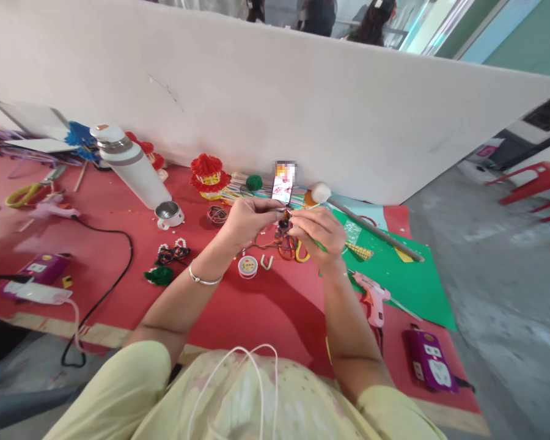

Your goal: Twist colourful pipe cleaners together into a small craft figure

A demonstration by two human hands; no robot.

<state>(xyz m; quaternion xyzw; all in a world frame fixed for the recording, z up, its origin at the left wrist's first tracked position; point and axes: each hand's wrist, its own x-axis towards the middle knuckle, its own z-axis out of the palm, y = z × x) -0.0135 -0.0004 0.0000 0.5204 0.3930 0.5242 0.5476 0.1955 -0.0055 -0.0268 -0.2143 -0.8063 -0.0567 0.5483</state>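
My left hand [250, 220] is closed, thumb and fingers pinching dark multicoloured yarn [283, 223] that hangs in a small bunch below the fingertips. Close against it, my right hand [319, 231] grips a slim crochet hook [321, 245] with a green handle; its thin tip meets the yarn between both hands. The exact stitch is too small to make out. Under the hands lie scissors [302, 252] with yellow-orange handles, partly covered. A round spool [248, 267] and a bent pale green piece [266, 263] lie just nearer to me.
A phone [283, 183] leans against the white partition [266, 91]. Left stand a white flask [132, 165] and its cup [168, 214], near beaded yarn pieces [165, 263]. Right are a pink glue gun [373, 296], a stick [376, 229], green card [421, 269] and a purple power strip [428, 357].
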